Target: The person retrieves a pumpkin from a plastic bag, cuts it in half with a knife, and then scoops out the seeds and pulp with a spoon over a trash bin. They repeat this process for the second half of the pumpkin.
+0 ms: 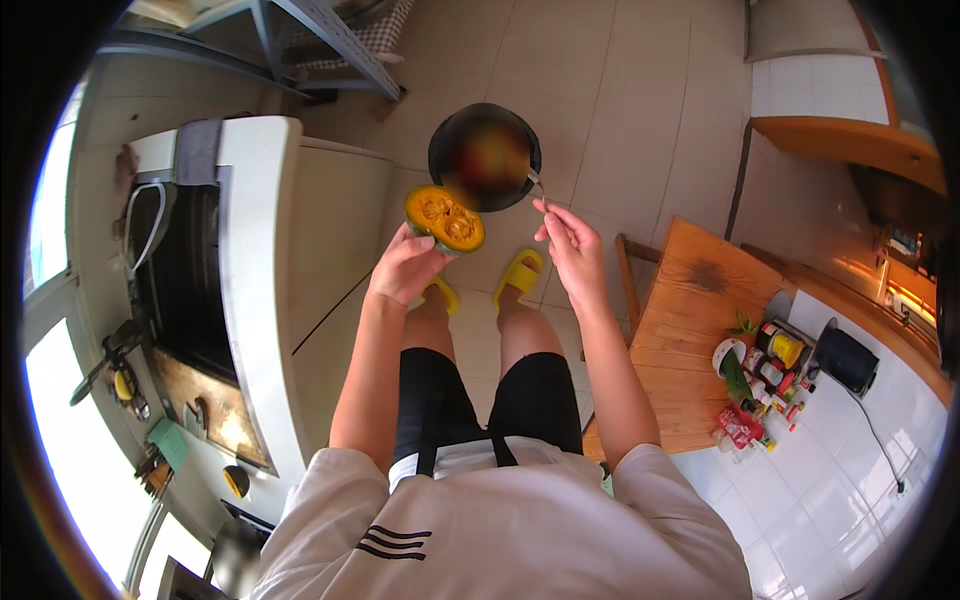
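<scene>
A halved green-skinned pumpkin (445,219) rests in my left hand (411,262), its orange cut face with seeds and stringy pulp turned up. My right hand (571,251) grips a metal spoon (538,182) by its handle, and the spoon's head lies over the rim of a black round bin (529,187). That bin stands on the tiled floor beyond both hands; its contents are blurred. The pumpkin's lower edge is hidden by my fingers, and the spoon does not touch the pumpkin.
On the left, a white counter (262,225) holds a sink, a cutting board (217,409) with a cleaver (196,418), and another pumpkin piece (236,481). To the right stands a wooden table (660,345) with bottles and jars. A metal rack (337,45) stands at the top left.
</scene>
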Tool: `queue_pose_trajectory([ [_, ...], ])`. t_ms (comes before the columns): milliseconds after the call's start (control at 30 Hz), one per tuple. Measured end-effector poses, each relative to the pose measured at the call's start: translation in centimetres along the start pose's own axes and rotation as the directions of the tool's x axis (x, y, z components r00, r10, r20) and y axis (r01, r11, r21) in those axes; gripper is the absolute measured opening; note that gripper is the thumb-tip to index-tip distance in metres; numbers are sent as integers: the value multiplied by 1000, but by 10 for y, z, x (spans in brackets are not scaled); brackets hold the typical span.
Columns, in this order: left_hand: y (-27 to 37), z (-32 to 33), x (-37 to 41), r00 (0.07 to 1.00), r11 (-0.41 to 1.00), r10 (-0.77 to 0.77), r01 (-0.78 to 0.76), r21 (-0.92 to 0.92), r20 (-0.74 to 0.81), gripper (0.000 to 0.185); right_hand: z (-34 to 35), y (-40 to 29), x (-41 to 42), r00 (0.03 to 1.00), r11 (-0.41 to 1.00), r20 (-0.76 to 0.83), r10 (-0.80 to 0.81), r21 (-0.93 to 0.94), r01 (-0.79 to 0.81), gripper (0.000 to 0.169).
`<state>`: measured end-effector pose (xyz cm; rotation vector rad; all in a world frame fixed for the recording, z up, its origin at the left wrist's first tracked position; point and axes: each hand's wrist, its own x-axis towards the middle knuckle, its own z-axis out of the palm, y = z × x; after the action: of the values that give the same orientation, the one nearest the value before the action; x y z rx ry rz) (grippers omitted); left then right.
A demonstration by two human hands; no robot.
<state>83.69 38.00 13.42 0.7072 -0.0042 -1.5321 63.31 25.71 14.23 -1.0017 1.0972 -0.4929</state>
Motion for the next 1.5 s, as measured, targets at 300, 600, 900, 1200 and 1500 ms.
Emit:
queue_pose_trajectory([
  [300, -47, -106, 93, 963, 970, -92, 144, 195, -252, 64, 6, 123, 107, 999, 995, -40, -33, -90, 29, 29],
  [600, -75, -190, 190, 896, 965, 72, 49, 259, -438, 69, 2, 188, 199, 876, 772, 204, -438, -414, 482, 20],
  [900, -100, -263, 294, 924, 868, 297, -156, 471, -240, 62, -17, 240, 276, 609, 129, 428, -668, -739, 661, 29],
  [1200, -114, -278, 325, 815, 634, 542, -235, 737, -206, 49, -23, 259, 290, 523, -314, 600, -606, -784, 535, 39],
  [1500, -113, -297, 327, 730, 259, 674, -91, 962, -112, 52, -11, 270, 296, 578, -396, 669, -467, -743, 540, 46],
])
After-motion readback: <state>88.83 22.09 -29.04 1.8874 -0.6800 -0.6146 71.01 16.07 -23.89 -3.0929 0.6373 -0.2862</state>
